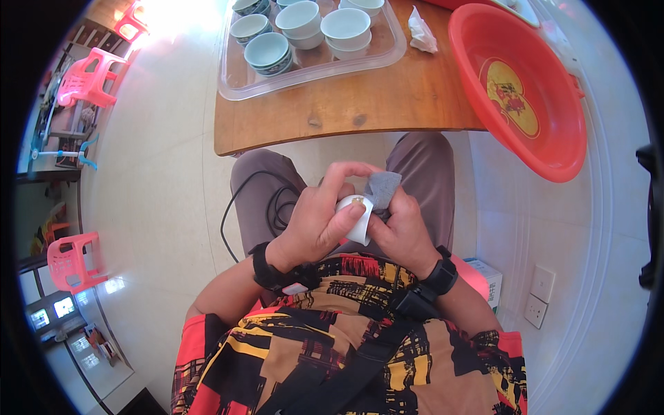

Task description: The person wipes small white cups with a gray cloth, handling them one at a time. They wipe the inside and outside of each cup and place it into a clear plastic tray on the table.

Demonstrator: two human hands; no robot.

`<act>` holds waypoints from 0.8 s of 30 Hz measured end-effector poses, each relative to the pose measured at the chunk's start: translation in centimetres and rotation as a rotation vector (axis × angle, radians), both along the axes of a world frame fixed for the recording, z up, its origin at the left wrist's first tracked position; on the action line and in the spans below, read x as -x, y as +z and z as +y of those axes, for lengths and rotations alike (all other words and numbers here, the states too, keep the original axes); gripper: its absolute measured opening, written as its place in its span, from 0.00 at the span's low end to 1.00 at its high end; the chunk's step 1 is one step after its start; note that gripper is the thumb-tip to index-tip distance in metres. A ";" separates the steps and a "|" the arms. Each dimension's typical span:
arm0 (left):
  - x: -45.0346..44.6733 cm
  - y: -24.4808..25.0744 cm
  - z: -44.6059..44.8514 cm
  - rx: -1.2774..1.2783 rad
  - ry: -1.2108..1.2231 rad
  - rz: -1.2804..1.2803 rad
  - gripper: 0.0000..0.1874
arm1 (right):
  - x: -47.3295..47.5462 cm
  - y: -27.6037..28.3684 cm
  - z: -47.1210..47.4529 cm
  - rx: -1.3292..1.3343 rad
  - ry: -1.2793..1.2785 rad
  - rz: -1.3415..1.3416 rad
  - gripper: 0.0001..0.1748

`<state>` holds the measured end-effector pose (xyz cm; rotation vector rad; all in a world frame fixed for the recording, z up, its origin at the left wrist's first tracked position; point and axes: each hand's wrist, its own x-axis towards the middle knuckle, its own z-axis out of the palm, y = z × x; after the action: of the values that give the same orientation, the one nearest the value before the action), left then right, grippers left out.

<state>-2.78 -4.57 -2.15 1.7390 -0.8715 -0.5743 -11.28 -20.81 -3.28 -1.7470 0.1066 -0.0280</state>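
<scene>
Above my lap, my left hand (pixel 316 220) grips a small white cup (pixel 359 232). The cup is tilted on its side, and a gold-coloured mark shows beside my thumb. My right hand (pixel 403 228) holds a bunched grey cloth (pixel 384 189) against the cup's edge. Part of the cloth is hidden behind the cup and my fingers. Beyond my knees, a clear plastic tray (pixel 311 78) on the wooden table (pixel 340 111) carries several cups: stacked white cups (pixel 345 26) and blue-patterned cups (pixel 267 52).
A red plastic basin (pixel 557 109) overhangs the table's right edge by the wall. Crumpled white tissue (pixel 422 32) lies between tray and basin. A black cable (pixel 228 207) loops over my left thigh. Pink plastic stools (pixel 78 262) stand at the left; a wall socket (pixel 535 311) is at the right.
</scene>
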 end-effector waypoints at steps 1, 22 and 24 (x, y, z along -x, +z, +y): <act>0.1 -0.1 0.0 -0.019 0.008 -0.103 0.35 | -0.1 -0.2 0.3 -0.030 -0.021 -0.039 0.25; 0.0 -1.0 0.0 0.010 -0.017 -0.669 0.42 | 0.1 -1.5 0.9 -0.829 0.078 0.204 0.13; -0.1 -1.0 0.1 0.020 -0.017 -0.771 0.42 | 0.3 -1.5 0.8 -1.034 0.159 0.333 0.10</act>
<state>-2.66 -4.50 -3.18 1.9533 -1.4067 0.1296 -11.59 -19.97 -4.76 -0.7083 0.1838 0.3744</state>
